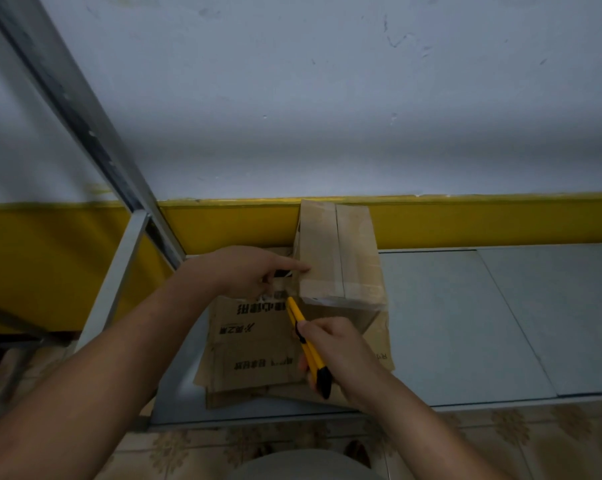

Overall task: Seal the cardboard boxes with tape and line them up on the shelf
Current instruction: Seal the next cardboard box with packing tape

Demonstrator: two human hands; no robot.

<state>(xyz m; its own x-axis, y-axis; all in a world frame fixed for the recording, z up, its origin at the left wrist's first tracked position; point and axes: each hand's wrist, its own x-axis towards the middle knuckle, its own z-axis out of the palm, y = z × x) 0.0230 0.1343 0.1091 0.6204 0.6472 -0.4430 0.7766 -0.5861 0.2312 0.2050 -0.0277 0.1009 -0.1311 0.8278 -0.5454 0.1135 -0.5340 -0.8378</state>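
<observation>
One grey metal shelf post (85, 126) slants across the left. The left hand (247, 271) touches the box's left edge with a straight index finger. Its other fingers are curled, and whether they hold anything cannot be told. A stack of flattened brown cardboard sheets (254, 344), number unclear, lies on the grey-blue shelf (465, 323). One yellow-and-black utility knife (308, 344) points at the near corner of one taped brown cardboard box (341, 258). The box stands on the stack, against the yellow wall band (483, 220). The right hand (337, 351) grips the knife. Two shelf panels show at right.
</observation>
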